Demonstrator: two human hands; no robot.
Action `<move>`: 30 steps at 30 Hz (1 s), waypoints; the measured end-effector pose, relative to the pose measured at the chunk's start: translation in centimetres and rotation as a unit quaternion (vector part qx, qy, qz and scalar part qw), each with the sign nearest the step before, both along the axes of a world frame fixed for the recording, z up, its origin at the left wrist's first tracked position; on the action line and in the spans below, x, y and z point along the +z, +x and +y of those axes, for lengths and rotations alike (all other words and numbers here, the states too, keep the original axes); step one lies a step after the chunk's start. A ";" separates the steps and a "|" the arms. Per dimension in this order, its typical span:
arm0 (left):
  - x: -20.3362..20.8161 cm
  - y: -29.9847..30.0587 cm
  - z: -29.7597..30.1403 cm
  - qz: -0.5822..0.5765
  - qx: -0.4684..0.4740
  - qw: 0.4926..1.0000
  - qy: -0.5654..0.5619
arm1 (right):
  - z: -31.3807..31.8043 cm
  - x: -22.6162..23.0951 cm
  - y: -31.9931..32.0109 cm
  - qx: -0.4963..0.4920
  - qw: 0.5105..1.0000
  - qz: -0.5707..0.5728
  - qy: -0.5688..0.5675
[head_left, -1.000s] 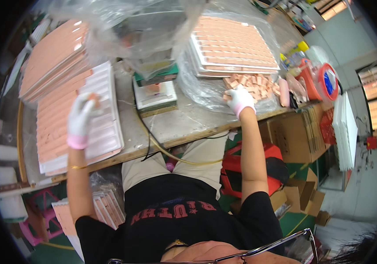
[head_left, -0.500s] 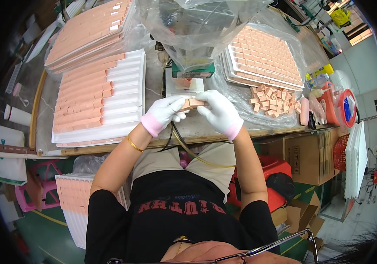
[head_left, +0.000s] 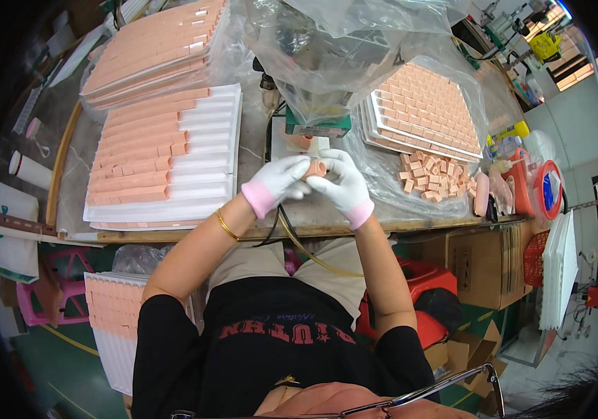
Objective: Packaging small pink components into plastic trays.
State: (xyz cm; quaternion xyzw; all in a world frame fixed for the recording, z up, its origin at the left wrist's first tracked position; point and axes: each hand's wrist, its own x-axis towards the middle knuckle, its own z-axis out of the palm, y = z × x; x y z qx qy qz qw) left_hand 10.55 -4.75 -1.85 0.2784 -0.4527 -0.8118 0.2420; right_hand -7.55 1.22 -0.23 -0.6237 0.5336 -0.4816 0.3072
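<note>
In white gloves with pink cuffs, my left hand (head_left: 281, 181) and my right hand (head_left: 343, 183) meet above the near part of the table. Between their fingertips is a small peach-coloured hollow block (head_left: 317, 168), its open end showing on the right. Both hands are closed on it, and the fingers cover most of its sides. Just beyond them, under a green-fronted machine (head_left: 318, 127) draped in clear plastic, another peach piece (head_left: 302, 142) sits at a pale plate.
A white ridged tray (head_left: 208, 160), partly filled with peach block rows, lies left. Stacked filled trays (head_left: 152, 52) stand behind it, and more (head_left: 428, 105) at the right. Loose blocks (head_left: 433, 176) lie heaped on plastic sheeting. A hose (head_left: 306, 253) hangs over the table edge.
The peach pieces, earlier seen lengthwise between my hands, now show one open end turned toward the right. My right hand has moved closer to the left. The view has shifted slightly.
</note>
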 end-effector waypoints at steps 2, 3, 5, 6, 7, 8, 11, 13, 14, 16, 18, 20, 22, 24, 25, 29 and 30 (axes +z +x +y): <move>0.2 0.3 -2.2 -0.191 0.134 0.932 -0.277 | -1.4 -0.9 -0.9 -0.105 0.979 0.136 -0.110; -0.5 0.4 -3.9 -0.243 0.211 0.840 -0.437 | -2.6 -2.0 -2.3 -0.150 0.954 0.241 -0.096; -1.0 0.9 -7.8 -0.355 0.200 0.745 -0.528 | -4.4 -1.3 -2.1 -0.137 0.962 0.236 0.000; -0.5 0.9 -8.3 -0.386 0.169 0.756 -0.500 | -5.1 -1.5 -1.9 -0.137 0.962 0.237 -0.001; -0.9 0.7 -8.7 -0.386 0.171 0.756 -0.501 | -5.9 -2.0 -1.5 -0.138 0.954 0.266 0.003; -2.0 0.7 -9.2 -0.367 0.172 0.757 -0.512 | -6.5 -2.4 -0.8 -0.135 0.946 0.294 0.006; -3.2 0.7 -9.6 -0.346 0.157 0.771 -0.511 | -6.7 -1.6 1.0 -0.144 0.972 0.183 -0.031; -2.7 0.6 -9.2 -0.354 0.146 0.804 -0.455 | -6.6 -1.3 1.1 -0.157 0.972 0.170 -0.050; -2.8 0.8 -9.3 -0.355 0.146 0.804 -0.454 | -6.8 -1.6 1.1 -0.155 0.968 0.179 -0.083; -3.4 0.9 -9.6 -0.314 0.128 0.834 -0.435 | -7.1 -1.9 0.9 -0.150 0.964 0.189 -0.115; -4.0 1.0 -9.9 -0.322 0.144 0.825 -0.443 | -7.3 -2.0 0.8 -0.132 0.970 0.168 -0.117; -3.9 0.8 -9.8 -0.328 0.157 0.815 -0.452 | -7.4 -2.1 1.0 -0.133 0.970 0.163 -0.118; -3.1 0.7 -9.2 -0.321 0.207 0.800 -0.462 | -7.3 -2.1 0.9 -0.138 0.970 0.159 -0.121; -3.0 0.9 -9.5 -0.312 0.197 0.808 -0.459 | -7.2 -2.1 1.1 -0.141 0.969 0.159 -0.125; -3.0 1.0 -9.7 -0.303 0.186 0.816 -0.455 | -7.3 -2.2 1.1 -0.140 0.969 0.159 -0.126; -1.8 0.6 -9.7 -0.307 0.109 0.857 -0.398 | -7.5 -3.6 0.7 -0.127 0.973 0.155 -0.111; -2.3 0.3 -9.4 -0.338 0.130 0.829 -0.427 | -7.6 -3.8 0.7 -0.119 0.974 0.148 -0.120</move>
